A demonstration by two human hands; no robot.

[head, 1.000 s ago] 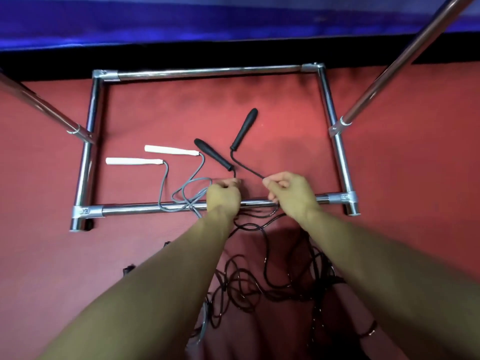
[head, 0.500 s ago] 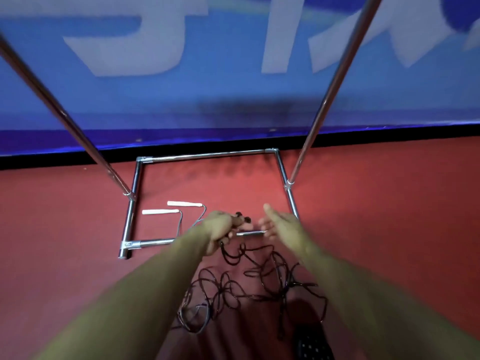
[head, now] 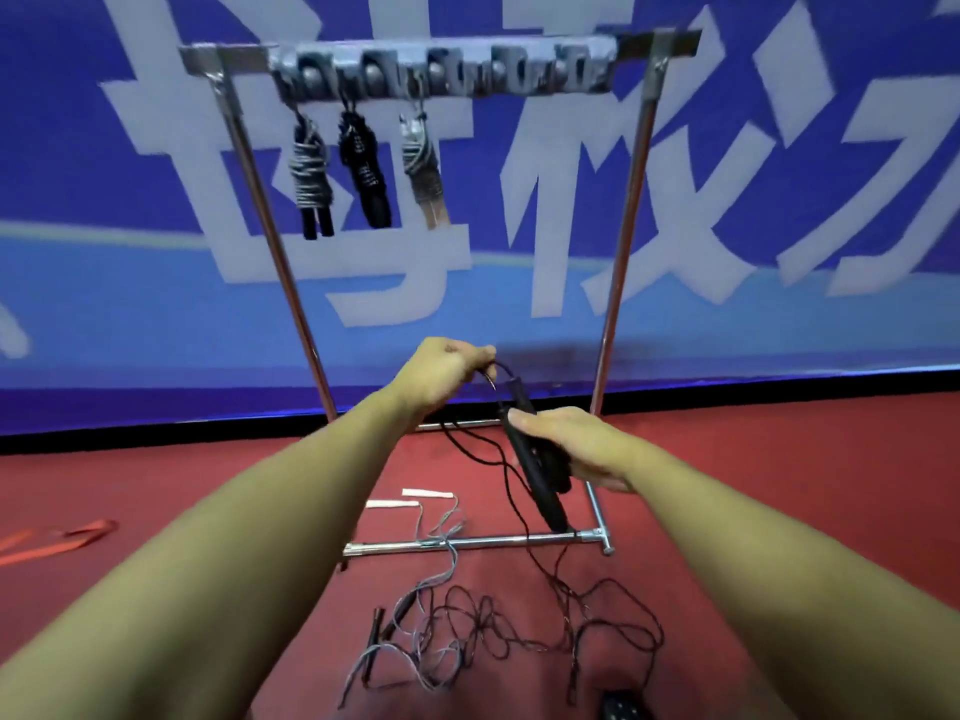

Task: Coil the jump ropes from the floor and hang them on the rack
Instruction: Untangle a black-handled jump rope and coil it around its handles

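Red gym floor (head: 779, 485) under me, blue banner wall (head: 156, 304) behind. Nearest: loose black cord (head: 597, 615) in a tangle on the floor, mixed with a grey rope (head: 436, 579) whose white handles (head: 426, 493) lie inside the rack base (head: 467, 543). Right hand (head: 576, 444) grips both black handles (head: 535, 470) together, fingers curled round them. Left hand (head: 441, 374) pinches the cord just above the handles, fist closed on it. Farther up, the rack's hook bar (head: 441, 65) carries three coiled ropes (head: 363, 168); hooks to their right look free. To do this well, I think: keep handles paired, wind the cord in even tight turns, let the floor tangle feed without knots. Versus a second ago: hands have come up off the base bar, black handles are lifted from the floor into my right hand, and the view has tilted up to show the hooks.
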